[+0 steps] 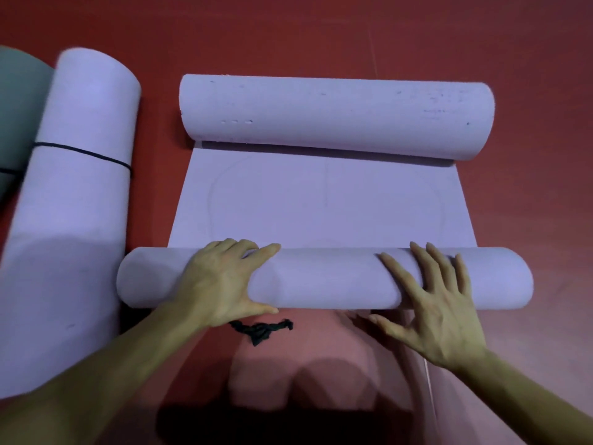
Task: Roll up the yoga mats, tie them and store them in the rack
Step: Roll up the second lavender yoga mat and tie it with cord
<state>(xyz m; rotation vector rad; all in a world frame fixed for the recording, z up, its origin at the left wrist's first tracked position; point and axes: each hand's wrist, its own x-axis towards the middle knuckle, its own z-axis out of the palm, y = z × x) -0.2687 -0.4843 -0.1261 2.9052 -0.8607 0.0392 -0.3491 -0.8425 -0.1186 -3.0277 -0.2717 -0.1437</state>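
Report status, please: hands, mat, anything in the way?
Left hand grips roll, right hand presses it. Mat part rolled, far end curled. Cord loose nearby.

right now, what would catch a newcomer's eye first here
Both hands sit on the near roll of a lavender mat at bottom centre: the left hand wraps it, the right hand presses flat. The mat's far end curls into a fatter far roll. A tied mat lies at left, and a black tie lies on the red floor by the left hand.

The left hand (221,281) and right hand (439,319) are bare, as are both forearms (112,364) (slender, with long fingers (263,253)).
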